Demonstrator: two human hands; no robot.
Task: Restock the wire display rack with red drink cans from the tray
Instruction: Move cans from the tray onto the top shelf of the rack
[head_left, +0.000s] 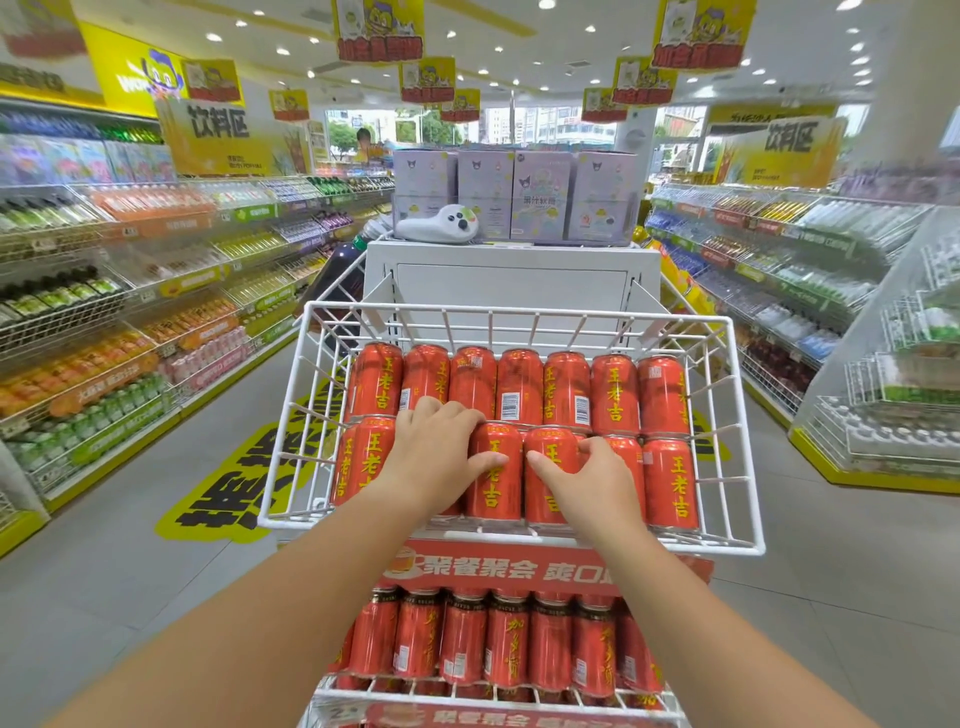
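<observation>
grey tiled floor (130, 561) ran between stocked drink shelves (119, 312); recessed ceiling lights (283, 51) were lit, windows (545, 124) stood beyond.

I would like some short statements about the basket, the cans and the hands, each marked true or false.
1. Both hands rest on cans in the front row of the white wire basket. True: the left hand and the right hand lie on the red cans there.
2. The basket holds only one row of cans. False: there are two rows, front and back.
3. A lower shelf under the basket also holds red cans. True.
4. The pale purple boxes stand on the floor. False: they stand on top of the white unit behind the basket.
5. One hand lifts a can clear of the basket. False: no can is raised.
</observation>
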